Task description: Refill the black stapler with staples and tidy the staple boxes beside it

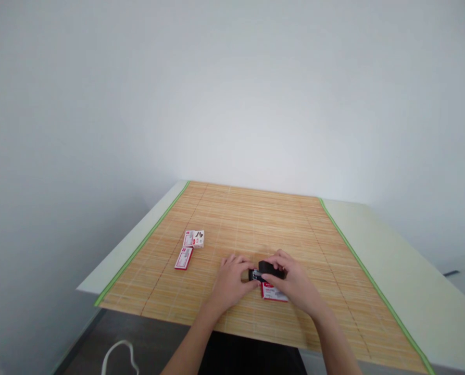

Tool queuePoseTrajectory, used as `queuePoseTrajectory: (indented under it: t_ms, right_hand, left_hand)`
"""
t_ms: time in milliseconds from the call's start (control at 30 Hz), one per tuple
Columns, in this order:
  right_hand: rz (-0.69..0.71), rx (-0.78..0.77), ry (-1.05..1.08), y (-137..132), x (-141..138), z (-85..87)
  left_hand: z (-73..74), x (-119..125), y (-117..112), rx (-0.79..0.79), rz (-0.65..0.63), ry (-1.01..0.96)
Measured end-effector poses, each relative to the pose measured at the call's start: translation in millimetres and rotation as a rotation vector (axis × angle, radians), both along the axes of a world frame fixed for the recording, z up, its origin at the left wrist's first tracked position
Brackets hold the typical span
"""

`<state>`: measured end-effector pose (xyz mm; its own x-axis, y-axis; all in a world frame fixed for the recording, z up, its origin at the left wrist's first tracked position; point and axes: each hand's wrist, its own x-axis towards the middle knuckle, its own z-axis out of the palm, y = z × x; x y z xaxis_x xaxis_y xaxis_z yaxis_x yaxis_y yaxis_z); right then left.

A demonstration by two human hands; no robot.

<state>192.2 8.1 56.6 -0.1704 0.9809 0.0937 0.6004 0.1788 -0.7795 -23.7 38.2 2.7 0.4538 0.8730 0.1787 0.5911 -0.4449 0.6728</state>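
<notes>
A small black stapler [270,270] is held between both hands above the bamboo mat, its top part raised from its base. My left hand [231,280] pinches the left end of the base between thumb and fingers. My right hand [292,277] is closed around the stapler's right side, with its fingers over the black upper part. Just below the stapler lies a red and white box [273,294], partly covered by my right hand.
Farther left on the bamboo mat [255,219] lie a small white and red box [198,239], a similar box [188,238] against it, and another red-edged box [184,258] nearer me. The white table [376,234] shows beside the mat's green borders. A wall [255,104] stands behind.
</notes>
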Motion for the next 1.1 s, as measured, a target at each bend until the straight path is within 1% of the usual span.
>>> queuePoseTrajectory:
  t_ms: [100,167,267,333,367,433,500,567,667,733,800,867,933,1000,1067,1100]
  right_hand:
    - [0.049,0.011,-0.115,3.9,-9.7,-4.0]
    - [0.097,0.013,-0.134,5.2,-6.8,-2.2]
    - [0.156,-0.013,-0.121,5.9,9.3,3.2]
    - [0.156,-0.048,-0.112,5.7,24.6,4.2]
    - [0.136,-0.061,-0.11,5.3,32.5,3.0]
    - [0.046,-0.064,-0.113,3.0,47.2,-3.5]
    - [-0.08,-0.053,-0.121,-2.0,58.4,-15.1]
    - [-0.202,-0.051,-0.09,-9.5,64.1,-29.8]
    - [-0.342,-0.046,0.022,-22.5,62.0,-50.6]
    - [-0.428,-0.03,0.046,-29.6,56.4,-59.7]
    - [-0.493,-0.027,0.035,-33.7,50.8,-64.0]
    - [-0.524,-0.037,0.032,-35.2,46.7,-64.9]
    - [-0.543,-0.052,0.036,-35.0,44.6,-64.3]
    - [-0.555,-0.063,0.035,-34.7,43.8,-63.5]
    - [-0.557,-0.067,0.031,-34.9,43.4,-62.8]
    - [-0.552,-0.068,0.032,-35.3,43.3,-62.3]
  left_hand:
    - [0.2,-0.6,-0.2,-0.004,-0.002,0.004]
    - [0.4,-0.7,0.2,-0.004,-0.004,0.009]
    - [-0.6,0.0,1.0,0.001,0.002,0.012]
    - [-1.7,0.5,1.2,0.006,0.024,-0.006]
    - [-2.0,0.6,1.1,0.01,0.039,-0.021]
    - [-1.4,0.3,0.3,0.017,0.068,-0.051]
    - [1.3,-0.2,-1.8,0.017,0.076,-0.064]
    - [5.4,0.4,-5.6,0.011,0.047,-0.062]
    - [12.2,5.7,-14.9,0.004,-0.044,-0.06]
    - [15.7,12.5,-22.4,0.007,-0.107,-0.053]
    - [17.3,20.4,-28.7,0.019,-0.151,-0.029]
    - [16.5,27.2,-32.2,0.037,-0.159,0.008]
    - [13.0,30.8,-32.3,0.056,-0.101,0.046]
    - [8.2,29.4,-29.6,0.07,0.022,0.073]
    - [4.2,22.2,-25.5,0.066,0.132,0.082]
    - [3.2,16.6,-23.3,0.055,0.152,0.079]
